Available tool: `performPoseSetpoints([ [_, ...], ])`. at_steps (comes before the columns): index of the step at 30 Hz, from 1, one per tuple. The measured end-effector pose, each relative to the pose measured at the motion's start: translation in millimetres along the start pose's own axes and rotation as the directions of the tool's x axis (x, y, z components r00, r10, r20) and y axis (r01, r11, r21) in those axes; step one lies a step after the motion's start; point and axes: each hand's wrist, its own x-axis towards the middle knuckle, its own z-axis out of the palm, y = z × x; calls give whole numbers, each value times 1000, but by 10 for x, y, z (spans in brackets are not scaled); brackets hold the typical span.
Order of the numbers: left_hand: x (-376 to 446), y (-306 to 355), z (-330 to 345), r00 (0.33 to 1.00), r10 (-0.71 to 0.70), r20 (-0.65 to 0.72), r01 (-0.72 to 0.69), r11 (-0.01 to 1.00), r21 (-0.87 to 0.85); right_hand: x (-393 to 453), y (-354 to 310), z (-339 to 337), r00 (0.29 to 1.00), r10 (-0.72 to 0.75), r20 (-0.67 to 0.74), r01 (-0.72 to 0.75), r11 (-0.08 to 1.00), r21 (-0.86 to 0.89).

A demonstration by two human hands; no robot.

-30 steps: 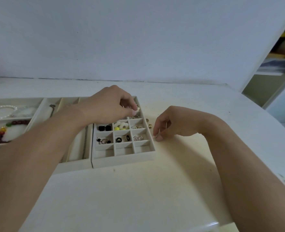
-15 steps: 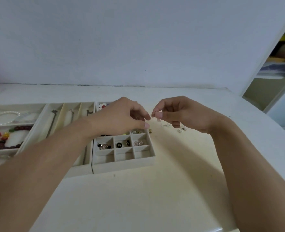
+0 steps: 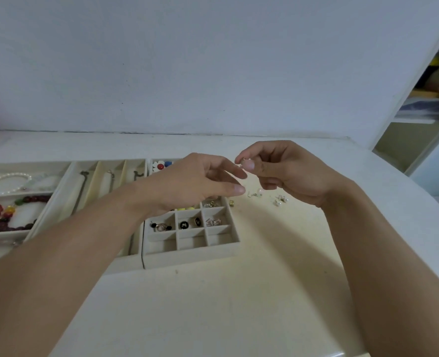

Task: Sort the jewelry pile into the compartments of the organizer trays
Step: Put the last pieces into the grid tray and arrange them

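Head view: a small earring (image 3: 244, 161) is pinched between thumb and forefinger of the right hand (image 3: 288, 173), raised above the table (image 3: 213, 305). The left hand (image 3: 195, 184) is held just beside it, fingers loosely extended and apart, holding nothing, over the grid organizer tray (image 3: 192, 256). Loose earrings (image 3: 280, 200) lie on the table right of the tray.

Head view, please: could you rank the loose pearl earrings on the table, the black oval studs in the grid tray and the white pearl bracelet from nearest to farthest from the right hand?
1. Loose pearl earrings, on the table just below the right hand.
2. Black oval studs, in the grid tray, lower left.
3. White pearl bracelet, in the far-left tray.
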Motion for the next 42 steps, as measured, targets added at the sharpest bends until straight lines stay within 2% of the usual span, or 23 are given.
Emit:
performPoseSetpoints([
  [7,21,1,49,999,23,-27,-25,997,-80,-3,-27,56,1000,-8,1,8,1000,20],
  [11,12,9,24,1000,11,-20,-12,998,-63,7,26,-9,1000,22,-2,-22,1000,16],
  [15,30,-16,-38,994,15,-112,-26,996,-90,31,130,-90,996,83,14,-82,996,-44],
  [18,23,-6,-52,985,26,-169,-31,999,-29,27,194,-159,988,153,-22,-154,980,-129],
  [21,15,-15,-70,972,41,-231,-20,995,94,10,241,-277,956,237,-173,-284,896,-342],
  [24,30,-50,-99,958,55,-282,-15,990,141,-26,291,-433,900,308,-308,-435,674,-597],
  [28,56,-90,-130,949,80,-307,-31,986,161,-66,349,-558,861,357,-362,-508,606,-612],
  [31,68,-112,-144,945,85,-315,-27,982,184,-69,356,-522,842,424,-335,-533,553,-640],
  [39,88,-151,-181,945,68,-320,-10,984,180,58,440,-299,886,391,-250,-459,661,-594],
  [42,93,-153,-176,945,72,-319,-15,984,179,105,494,-211,895,357,-267,-445,679,-584],
])
